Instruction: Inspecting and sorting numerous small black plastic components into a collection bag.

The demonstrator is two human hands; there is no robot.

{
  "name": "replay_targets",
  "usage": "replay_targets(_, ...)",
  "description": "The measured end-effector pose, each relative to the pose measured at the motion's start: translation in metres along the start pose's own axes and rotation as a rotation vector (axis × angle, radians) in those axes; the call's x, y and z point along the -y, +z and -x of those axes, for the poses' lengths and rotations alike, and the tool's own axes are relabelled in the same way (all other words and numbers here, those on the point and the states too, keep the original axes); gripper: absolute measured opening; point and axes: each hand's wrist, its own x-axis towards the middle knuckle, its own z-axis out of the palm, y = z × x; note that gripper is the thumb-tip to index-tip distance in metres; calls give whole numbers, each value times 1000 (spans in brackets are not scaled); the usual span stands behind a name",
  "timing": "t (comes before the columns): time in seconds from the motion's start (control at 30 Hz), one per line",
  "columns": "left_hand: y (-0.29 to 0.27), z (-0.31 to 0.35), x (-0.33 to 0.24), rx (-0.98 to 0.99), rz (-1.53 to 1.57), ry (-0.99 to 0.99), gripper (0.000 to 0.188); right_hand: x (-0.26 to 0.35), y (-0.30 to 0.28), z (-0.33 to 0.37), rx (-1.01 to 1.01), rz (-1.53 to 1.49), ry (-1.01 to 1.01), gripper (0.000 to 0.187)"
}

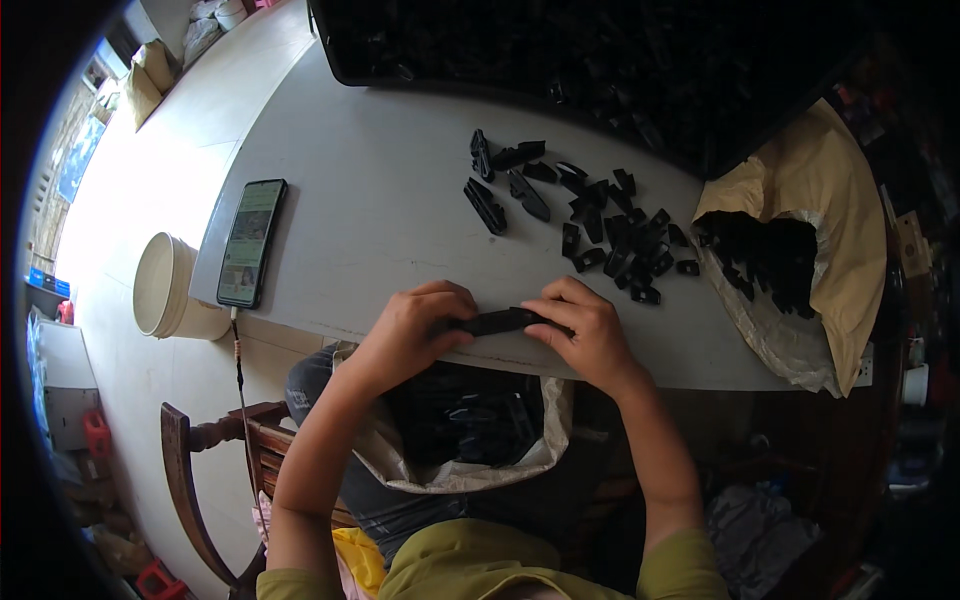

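Item in hand: one long black plastic part point(503, 321), held level over the near edge of the desk point(380, 200), left end in the left hand point(408, 335), right end in the right hand point(590, 335).
Left hand fingers: curled together and clamped on the part's left end, thumb on the near side.
Right hand fingers: pinched shut on the part's right end, fingertips on top.
Whether the held item is one piece or two being pressed together: cannot tell, since the hands cover both ends.
Loose stock on desk: a scatter of small black plastic pieces point(610, 235) to the right of centre, well apart from the hands; a few longer pieces point(487, 205) lie at its left edge.
Supply, right: an open tan paper sack point(840, 220) on the desk's right end, dark pieces point(765, 255) showing in its mouth.
Supply, far: a black crate point(560, 45) across the far edge, heaped with dark parts.
Receiving bag: an open lined bag point(470, 425) in the lap under the hands, holding a fair number of black parts.
Progress, as judged: well under way, with the lap bag partly filled; much remains in the scatter, sack and crate.
Other: a smartphone point(252, 243) with lit screen at the desk's left; a pale bucket point(165, 285) on the floor beside it.
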Motion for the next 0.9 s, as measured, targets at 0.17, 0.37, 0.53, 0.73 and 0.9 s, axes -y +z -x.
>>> replay_targets(0.17, -4, -5, 4, 38, 28, 21, 21, -1, 6, 0, 81, -107, -15, 31)
replay_targets(0.37, -6, -10, 5, 120, 7, 130, 23, 2, 8, -11, 193, -126, -58, 28)
replay_targets(0.53, -12, -55, 5, -105, -214, 102, 22, -4, -2, -44, -218, 827, 189, 24)
replay_targets(0.73, -10, -70, 12, -139, -759, 129, 24, -17, 10, -35, -301, 463, 34, 25)
replay_targets(0.9, 8, -26, 7, -52, -281, 246, 22, 2, 9, -4, -240, -975, 526, 35)
